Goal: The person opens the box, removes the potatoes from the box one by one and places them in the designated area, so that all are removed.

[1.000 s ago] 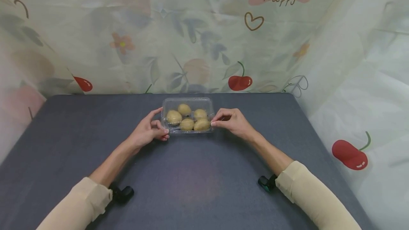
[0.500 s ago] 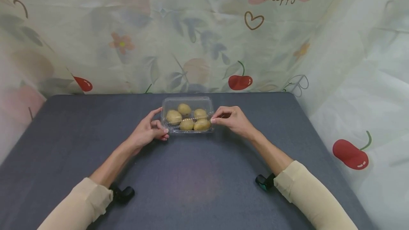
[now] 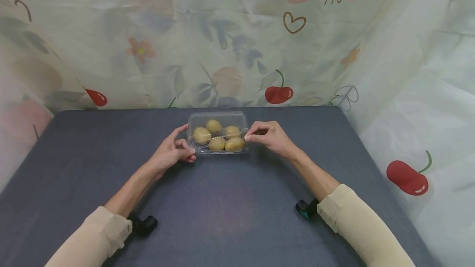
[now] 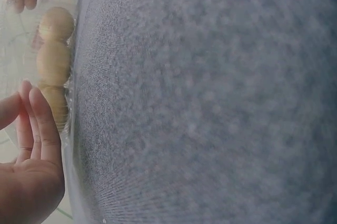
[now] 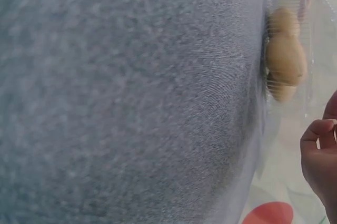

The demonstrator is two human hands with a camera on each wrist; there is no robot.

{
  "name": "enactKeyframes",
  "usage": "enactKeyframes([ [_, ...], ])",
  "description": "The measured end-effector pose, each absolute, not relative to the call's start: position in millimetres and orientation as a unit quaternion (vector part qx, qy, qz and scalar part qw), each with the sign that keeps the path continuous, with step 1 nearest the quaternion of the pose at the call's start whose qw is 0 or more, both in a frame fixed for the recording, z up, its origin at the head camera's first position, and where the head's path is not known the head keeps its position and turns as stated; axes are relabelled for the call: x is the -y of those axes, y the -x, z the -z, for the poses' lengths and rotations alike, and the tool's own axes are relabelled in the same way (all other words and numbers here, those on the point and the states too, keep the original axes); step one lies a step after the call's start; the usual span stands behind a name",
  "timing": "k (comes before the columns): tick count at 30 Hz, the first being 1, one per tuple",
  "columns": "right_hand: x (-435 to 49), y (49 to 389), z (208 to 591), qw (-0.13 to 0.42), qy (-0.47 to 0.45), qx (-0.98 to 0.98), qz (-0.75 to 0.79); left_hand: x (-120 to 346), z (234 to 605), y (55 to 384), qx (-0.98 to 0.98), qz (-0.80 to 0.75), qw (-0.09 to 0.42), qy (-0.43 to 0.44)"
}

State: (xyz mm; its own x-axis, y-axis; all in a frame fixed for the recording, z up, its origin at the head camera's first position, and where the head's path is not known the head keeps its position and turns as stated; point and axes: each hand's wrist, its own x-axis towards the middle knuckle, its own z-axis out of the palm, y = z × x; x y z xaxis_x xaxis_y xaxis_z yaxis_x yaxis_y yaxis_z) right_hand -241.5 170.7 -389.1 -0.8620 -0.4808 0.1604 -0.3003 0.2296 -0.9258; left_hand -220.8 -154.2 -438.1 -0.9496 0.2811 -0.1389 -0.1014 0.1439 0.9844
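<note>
A clear plastic box [image 3: 200, 150] sits near the far edge of the dark table. Several round, yellow-brown potatoes [image 3: 202, 135] lie inside it. My left hand [image 3: 168, 151] holds the box's left end, thumb at the front corner and index finger reaching along the side. At the right end, my right hand [image 3: 271, 138] pinches the edge of the transparent lid [image 3: 228, 136] between thumb and index finger. The lid's front edge runs slantwise over the potatoes, higher on the right. In the right wrist view, the fingers [image 5: 318, 129] are partly cut off by the frame.
A dark grey cloth covers the table [image 3: 222, 209]. Behind it hangs a patterned curtain [image 3: 222, 44] with cherries and flowers, and a pale sheet [image 3: 426, 106] hangs on the right. A black wrist camera [image 3: 144, 225] is worn on the left wrist, another [image 3: 306, 209] on the right.
My right hand has risen slightly with the lid edge, which has shifted upward on the right. The left hand and the potatoes have stayed nearly still.
</note>
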Motion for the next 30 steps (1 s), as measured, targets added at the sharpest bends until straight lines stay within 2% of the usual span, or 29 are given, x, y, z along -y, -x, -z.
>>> enactKeyframes([
  [6,-176,254,402,0.086,0.244,-0.778,0.572,152,440,222,-0.736,-0.659,0.145,-0.057],
  [10,-183,261,408,0.064,0.229,-0.77,0.592,151,439,221,-0.738,-0.656,0.151,-0.054],
  [21,-181,269,403,0.042,0.227,-0.757,0.611,154,430,219,-0.754,-0.629,0.182,-0.047],
  [30,-177,276,389,0.029,0.208,-0.735,0.645,158,431,221,-0.765,-0.614,0.18,-0.073],
])
